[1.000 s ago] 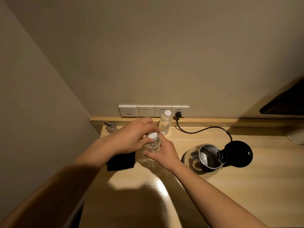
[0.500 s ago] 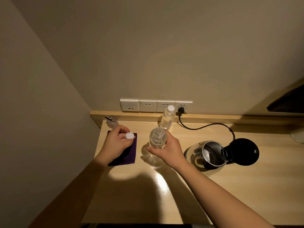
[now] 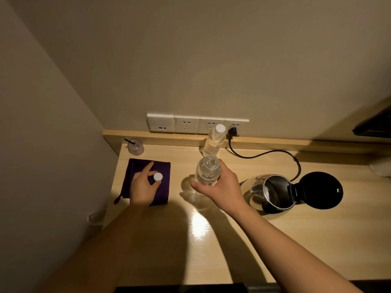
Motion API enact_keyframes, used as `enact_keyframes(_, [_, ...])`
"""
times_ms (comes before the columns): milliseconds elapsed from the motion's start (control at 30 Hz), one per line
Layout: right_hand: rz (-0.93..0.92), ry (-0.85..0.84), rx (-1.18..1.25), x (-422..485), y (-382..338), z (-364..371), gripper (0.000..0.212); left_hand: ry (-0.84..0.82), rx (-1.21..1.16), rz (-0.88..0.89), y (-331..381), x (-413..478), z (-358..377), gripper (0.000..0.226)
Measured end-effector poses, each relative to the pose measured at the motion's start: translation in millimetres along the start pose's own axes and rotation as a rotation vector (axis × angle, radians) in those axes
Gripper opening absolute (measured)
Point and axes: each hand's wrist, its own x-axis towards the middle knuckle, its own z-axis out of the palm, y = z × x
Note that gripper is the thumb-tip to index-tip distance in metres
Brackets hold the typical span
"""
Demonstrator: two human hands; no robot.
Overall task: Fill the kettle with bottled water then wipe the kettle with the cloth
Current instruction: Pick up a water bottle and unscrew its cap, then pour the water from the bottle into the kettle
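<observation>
My right hand (image 3: 220,185) grips an uncapped clear water bottle (image 3: 207,170), upright and just above the wooden counter (image 3: 211,240). My left hand (image 3: 143,187) holds the bottle's white cap (image 3: 158,177) between thumb and fingers, over a folded dark purple cloth (image 3: 163,187) at the left. The steel kettle (image 3: 273,192) stands to the right of the bottle with its black lid (image 3: 321,190) swung open. Whether there is water inside it I cannot tell.
A second capped bottle (image 3: 213,142) stands at the back by the wall sockets (image 3: 196,124). The kettle's black cord (image 3: 264,154) runs to a plug there. A small glass with a black stick (image 3: 135,146) sits in the back left corner, against the wall.
The cap came off the bottle. My left hand carried it left and lowered it over the purple cloth. My right hand kept hold of the bottle.
</observation>
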Motion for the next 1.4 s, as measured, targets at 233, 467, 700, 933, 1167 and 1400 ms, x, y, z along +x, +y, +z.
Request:
enact_keyframes(233, [-0.008,0.011,0.03,-2.5,-11.2,-2.1,0.063,0.037,0.18,0.003,6.7,-11.6,-0.2,0.083])
enact_keyframes(467, [0.002,0.04,0.098,-13.3,-19.1,-4.7,0.061,-0.469,-0.295,0.148,86.9,-67.1,-24.8,0.104])
enact_keyframes(700, [-0.06,0.114,0.02,-22.6,-20.7,-11.8,0.06,-0.568,-0.597,0.226,136.8,-67.5,-18.9,0.088])
enact_keyframes(933, [-0.021,0.094,0.06,-34.2,-21.7,-26.3,0.077,-0.599,-0.59,0.232,156.5,-74.1,-4.4,0.075])
enact_keyframes(1167, [0.022,0.095,0.063,-86.7,13.8,-41.0,0.089,-0.663,-0.544,0.213,159.2,-80.0,-5.9,0.076])
enact_keyframes(1400, [0.365,0.329,-0.359,-153.4,126.6,-43.7,0.062,-0.797,-0.453,0.223,171.7,-81.7,-8.7,0.058])
